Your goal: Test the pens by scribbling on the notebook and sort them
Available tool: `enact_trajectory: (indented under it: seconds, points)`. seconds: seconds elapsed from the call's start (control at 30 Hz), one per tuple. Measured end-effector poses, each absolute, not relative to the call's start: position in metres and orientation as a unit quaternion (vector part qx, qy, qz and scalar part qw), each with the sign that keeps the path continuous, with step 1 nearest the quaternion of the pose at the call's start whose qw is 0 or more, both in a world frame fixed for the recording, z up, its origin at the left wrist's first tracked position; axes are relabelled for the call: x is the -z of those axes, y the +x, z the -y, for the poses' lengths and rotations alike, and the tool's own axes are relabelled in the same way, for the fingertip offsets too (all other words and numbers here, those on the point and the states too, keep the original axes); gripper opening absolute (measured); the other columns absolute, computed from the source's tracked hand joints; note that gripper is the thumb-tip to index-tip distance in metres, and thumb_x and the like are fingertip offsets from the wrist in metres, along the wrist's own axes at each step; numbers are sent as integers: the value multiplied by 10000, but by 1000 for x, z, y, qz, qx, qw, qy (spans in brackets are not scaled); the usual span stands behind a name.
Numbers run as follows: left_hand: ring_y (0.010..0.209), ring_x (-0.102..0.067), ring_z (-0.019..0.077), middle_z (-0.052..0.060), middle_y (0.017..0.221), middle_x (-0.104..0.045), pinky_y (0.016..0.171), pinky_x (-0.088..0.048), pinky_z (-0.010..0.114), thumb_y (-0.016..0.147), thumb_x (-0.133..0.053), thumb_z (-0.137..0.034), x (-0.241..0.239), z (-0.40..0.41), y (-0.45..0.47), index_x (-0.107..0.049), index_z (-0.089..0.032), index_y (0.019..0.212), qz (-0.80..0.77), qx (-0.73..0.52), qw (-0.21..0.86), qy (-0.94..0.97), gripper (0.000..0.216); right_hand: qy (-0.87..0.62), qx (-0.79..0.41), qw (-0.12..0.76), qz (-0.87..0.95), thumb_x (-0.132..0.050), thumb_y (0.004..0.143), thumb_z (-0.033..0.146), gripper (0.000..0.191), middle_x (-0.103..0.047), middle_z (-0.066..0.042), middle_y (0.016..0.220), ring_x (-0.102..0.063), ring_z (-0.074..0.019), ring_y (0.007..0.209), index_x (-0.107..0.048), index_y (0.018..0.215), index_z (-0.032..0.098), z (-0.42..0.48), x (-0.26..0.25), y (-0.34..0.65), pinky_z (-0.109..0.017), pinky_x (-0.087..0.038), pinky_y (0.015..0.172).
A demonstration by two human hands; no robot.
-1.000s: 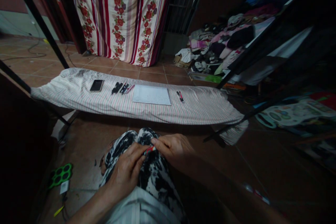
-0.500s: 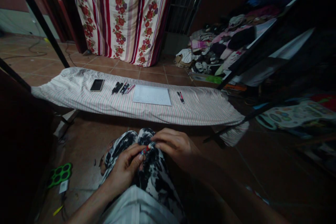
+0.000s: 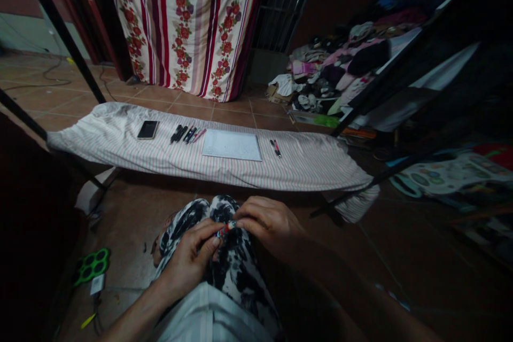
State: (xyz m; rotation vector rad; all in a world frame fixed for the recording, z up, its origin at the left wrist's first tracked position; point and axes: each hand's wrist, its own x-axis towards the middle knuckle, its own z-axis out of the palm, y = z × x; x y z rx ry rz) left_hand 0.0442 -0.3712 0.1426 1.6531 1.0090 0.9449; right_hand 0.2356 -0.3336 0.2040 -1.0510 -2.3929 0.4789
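Above my lap, in the head view, a small slim tube (image 3: 225, 229) with red, white and blue colouring is held between both hands. My left hand (image 3: 195, 248) is closed on its lower left end, thumb and forefinger pinching it. With its fingers curled together, my right hand (image 3: 266, 222) grips the greyish tip at the other end. The tube is tilted, its tip up to the right. What kind of tube it is cannot be made out. Below the hands are black-and-white patterned trousers (image 3: 236, 272).
A striped cloth (image 3: 304, 168) covers a low bench ahead. On it lie a phone (image 3: 148, 129), several pens (image 3: 187, 134), a spiral notebook (image 3: 231, 145) and two more pens (image 3: 276, 148). A green power strip (image 3: 93, 266) is on the floor; clothes (image 3: 340, 67) are heaped at back right.
My right hand and the tube's tip have shifted very slightly, and the tube lies a little flatter. Both hands keep hold of it; the things on the bench are unmoved.
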Motion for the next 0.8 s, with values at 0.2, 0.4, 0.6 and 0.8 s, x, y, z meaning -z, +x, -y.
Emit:
enact_trajectory:
  seconds: [0.2, 0.4, 0.6, 0.8]
  points:
    - [612, -486, 113, -1, 683, -482, 580, -377, 222, 870, -434, -254, -144, 373, 45, -641, -177, 995, -413, -399, 449, 685, 254, -416, -111, 210, 878, -491, 850, 267, 191, -565, -10, 671, -511, -116, 640, -592, 723, 164, 338, -206, 232, -233, -355, 604]
    - [652, -502, 124, 12, 707, -514, 608, -388, 227, 868, -431, -238, -144, 374, 47, -631, -183, 1024, -415, -403, 410, 705, 259, -455, -60, 210, 863, -470, 829, 237, 276, -468, 24, 538, -413, -90, 525, -498, 562, 171, 340, -206, 220, -244, -266, 535]
    - [642, -488, 117, 2, 688, -492, 608, -374, 228, 868, -440, -274, -140, 371, 45, -630, -170, 966, -420, -409, 452, 673, 238, -486, -171, 222, 828, -490, 839, 303, 241, -523, 24, 614, -468, -86, 567, -574, 652, 177, 339, -207, 220, -215, -337, 553]
    - [553, -442, 85, -21, 664, -443, 524, -333, 213, 853, -461, -350, -138, 370, 43, -627, -154, 928, -393, -409, 585, 580, 268, -418, -299, 301, 803, -557, 812, 232, 198, -644, -23, 896, -593, -122, 807, -641, 991, 219, 335, -202, 228, -226, -454, 729]
